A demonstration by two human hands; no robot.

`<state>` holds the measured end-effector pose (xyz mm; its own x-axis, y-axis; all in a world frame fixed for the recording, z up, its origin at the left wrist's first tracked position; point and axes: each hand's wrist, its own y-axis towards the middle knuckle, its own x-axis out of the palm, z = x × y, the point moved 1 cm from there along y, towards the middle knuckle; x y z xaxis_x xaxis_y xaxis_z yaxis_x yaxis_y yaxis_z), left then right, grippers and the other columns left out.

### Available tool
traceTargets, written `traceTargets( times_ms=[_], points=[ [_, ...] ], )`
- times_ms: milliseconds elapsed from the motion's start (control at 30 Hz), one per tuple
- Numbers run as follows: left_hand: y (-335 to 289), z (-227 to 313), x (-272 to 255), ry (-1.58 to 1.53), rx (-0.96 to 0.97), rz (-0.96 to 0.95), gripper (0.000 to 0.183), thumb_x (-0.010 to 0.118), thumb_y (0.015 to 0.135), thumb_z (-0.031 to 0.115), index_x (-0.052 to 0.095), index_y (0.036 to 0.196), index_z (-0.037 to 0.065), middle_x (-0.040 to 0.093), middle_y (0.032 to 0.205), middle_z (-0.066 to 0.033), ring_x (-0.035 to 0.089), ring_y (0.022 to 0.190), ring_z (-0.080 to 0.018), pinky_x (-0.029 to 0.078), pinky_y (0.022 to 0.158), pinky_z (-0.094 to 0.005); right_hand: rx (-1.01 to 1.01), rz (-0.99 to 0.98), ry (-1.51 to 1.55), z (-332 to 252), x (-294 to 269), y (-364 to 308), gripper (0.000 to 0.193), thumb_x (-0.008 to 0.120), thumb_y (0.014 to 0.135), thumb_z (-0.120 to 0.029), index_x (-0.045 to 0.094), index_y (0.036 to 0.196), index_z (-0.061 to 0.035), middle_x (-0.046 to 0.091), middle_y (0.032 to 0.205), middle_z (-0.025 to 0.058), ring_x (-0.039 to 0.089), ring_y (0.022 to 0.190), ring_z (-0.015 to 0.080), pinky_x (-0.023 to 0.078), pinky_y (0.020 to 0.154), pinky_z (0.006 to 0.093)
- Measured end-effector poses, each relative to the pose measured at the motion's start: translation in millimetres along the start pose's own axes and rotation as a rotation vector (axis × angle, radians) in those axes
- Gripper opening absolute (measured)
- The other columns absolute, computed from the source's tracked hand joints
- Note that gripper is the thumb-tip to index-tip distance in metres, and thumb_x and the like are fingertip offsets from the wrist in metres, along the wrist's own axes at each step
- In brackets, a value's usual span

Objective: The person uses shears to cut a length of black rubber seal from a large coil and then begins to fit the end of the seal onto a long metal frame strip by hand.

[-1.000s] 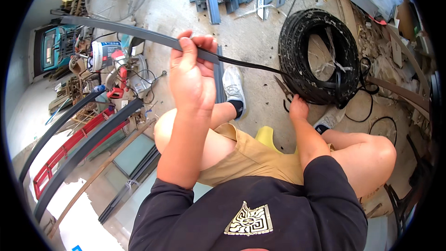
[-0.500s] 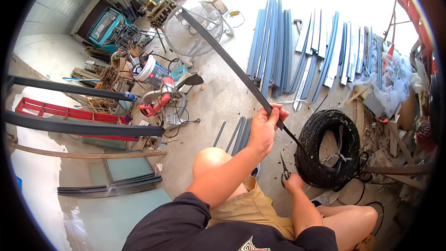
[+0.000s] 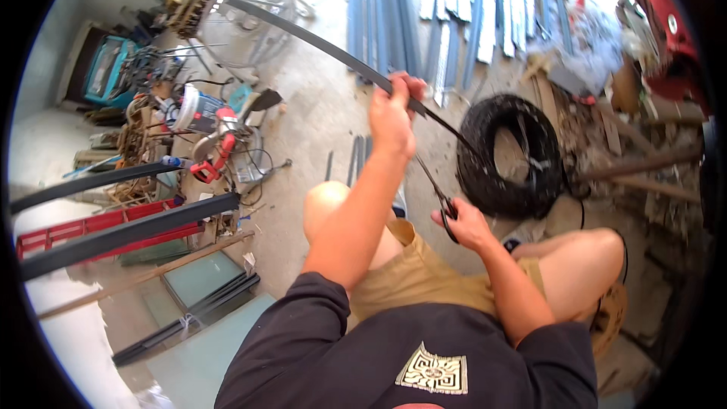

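Left hand [image 3: 391,123] upright, thumb [image 3: 398,94] pinching against bent fingers [image 3: 413,85], left wrist [image 3: 394,153] below them, left forearm [image 3: 352,216] slanting downward, right hand [image 3: 471,227] lower and rightward of those fingers, closed in a grip, right forearm [image 3: 519,288] trailing below its fingers.

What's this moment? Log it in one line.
LEFT HAND: holding long dark-grey flat strip | RIGHT HAND: holding black-handled scissors | NEARBY: thick black ring-shaped coil on grey concrete floor

At left are glass panes [image 3: 203,276], a red frame [image 3: 67,229] and a white bucket [image 3: 198,110] near a red power tool [image 3: 225,148].
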<state>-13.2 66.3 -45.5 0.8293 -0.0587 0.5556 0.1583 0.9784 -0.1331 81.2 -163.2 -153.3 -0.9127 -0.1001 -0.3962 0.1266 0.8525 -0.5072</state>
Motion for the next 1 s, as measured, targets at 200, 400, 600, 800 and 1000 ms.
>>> traceTargets(
  times_ms=[200,400,600,800,1000],
  points=[
    [0.7,2.4,3.9,0.005,-0.065,0.059,0.016,0.055,0.112,0.016,0.059,0.121,0.003,0.071,0.106,-0.0112,0.073,0.101,-0.0244,0.062,0.096,-0.0386,-0.14,-0.035,0.293,11.4,19.7,-41.3,0.056,0.062,0.102,-0.057,0.058,0.106,-0.0018,0.066,0.094,0.0208,0.064,0.089,0.0366,0.05,0.083,0.0436],
    [-18.8,-1.6,0.9,-0.013,-0.109,0.014,0.019,0.056,0.111,0.018,0.058,0.123,0.003,0.071,0.109,-0.0121,0.073,0.107,-0.0272,0.061,0.099,-0.0418,-0.196,-0.019,0.423,-11.9,23.0,-42.6,0.057,0.055,0.107,-0.056,0.052,0.099,0.0001,0.061,0.086,0.0246,0.058,0.082,0.0419,0.048,0.078,0.0477],
    [-31.0,1.1,-2.6,0.059,-0.172,0.011,0.025,0.059,0.11,0.023,0.058,0.126,0.004,0.072,0.117,-0.0115,0.072,0.113,-0.0261,0.06,0.1,-0.04,-0.193,0.04,0.422,-33.3,22.2,-28.2,0.058,0.055,0.107,-0.057,0.054,0.101,0.0003,0.062,0.089,0.0281,0.058,0.083,0.0449,0.048,0.079,0.0492],
    [-35.0,-3.8,-2.2,0.11,-0.257,0.002,0.021,0.065,0.108,0.025,0.067,0.12,0.007,0.07,0.107,-0.0028,0.066,0.098,-0.016,0.055,0.091,-0.0329,-0.317,0.199,0.353,-44.7,16.1,-8.5,0.053,0.053,0.109,-0.055,0.059,0.105,-0.0029,0.056,0.074,0.0059,0.056,0.068,0.0164,0.048,0.066,0.0329],
    [-34.7,-7.5,-4.4,0.138,-0.29,-0.02,0.023,0.068,0.106,0.027,0.069,0.122,0.01,0.063,0.099,0.0046,0.062,0.091,-0.0103,0.055,0.088,-0.0303,-0.293,0.079,0.542,-38.7,11.1,-4.9,0.062,0.054,0.105,-0.065,0.058,0.102,-0.0032,0.056,0.073,0.0095,0.057,0.067,0.0201,0.048,0.067,0.0375]
  ],
)
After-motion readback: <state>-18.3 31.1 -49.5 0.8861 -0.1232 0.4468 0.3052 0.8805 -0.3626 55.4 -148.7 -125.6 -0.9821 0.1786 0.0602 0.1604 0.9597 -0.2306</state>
